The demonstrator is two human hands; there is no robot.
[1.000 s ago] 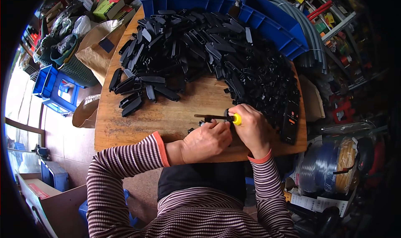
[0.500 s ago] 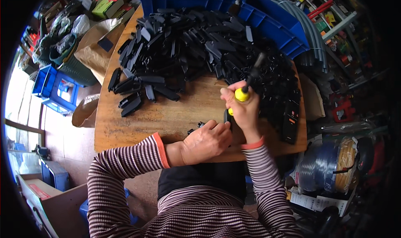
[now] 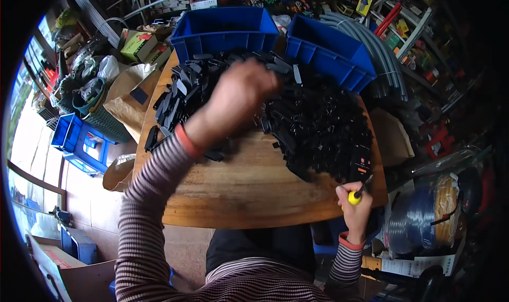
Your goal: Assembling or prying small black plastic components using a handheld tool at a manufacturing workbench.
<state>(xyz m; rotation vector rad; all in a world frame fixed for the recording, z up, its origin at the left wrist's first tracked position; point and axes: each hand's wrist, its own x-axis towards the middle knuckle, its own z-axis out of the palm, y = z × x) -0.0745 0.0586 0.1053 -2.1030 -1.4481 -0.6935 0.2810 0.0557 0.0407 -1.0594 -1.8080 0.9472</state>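
Note:
My left hand [image 3: 244,87] is stretched forward over the heap of black plastic parts [image 3: 318,122], near the front of a blue bin. It is smeared by motion, so its fingers and anything in them are not clear. Close to the table's right front edge, my right hand [image 3: 356,209] is closed round a slim tool with a yellow handle [image 3: 354,197]. A dark end of the tool sticks out above the fist; its exact kind does not show. Just beyond that hand lies a flat black piece with small orange and white marks [image 3: 362,167].
Two blue bins [image 3: 225,40] [image 3: 331,53] stand behind the heap on the wooden table [image 3: 238,196]. Grey hose coils [image 3: 389,74] lie behind the right bin. Brown paper bags [image 3: 127,103] are at the left, and wrapped wire spools [image 3: 419,214] at the right.
My left hand has gone from the table's front edge forward to the heap. My right hand, still holding the yellow tool, has moved right and nearer to me. The view has tilted up.

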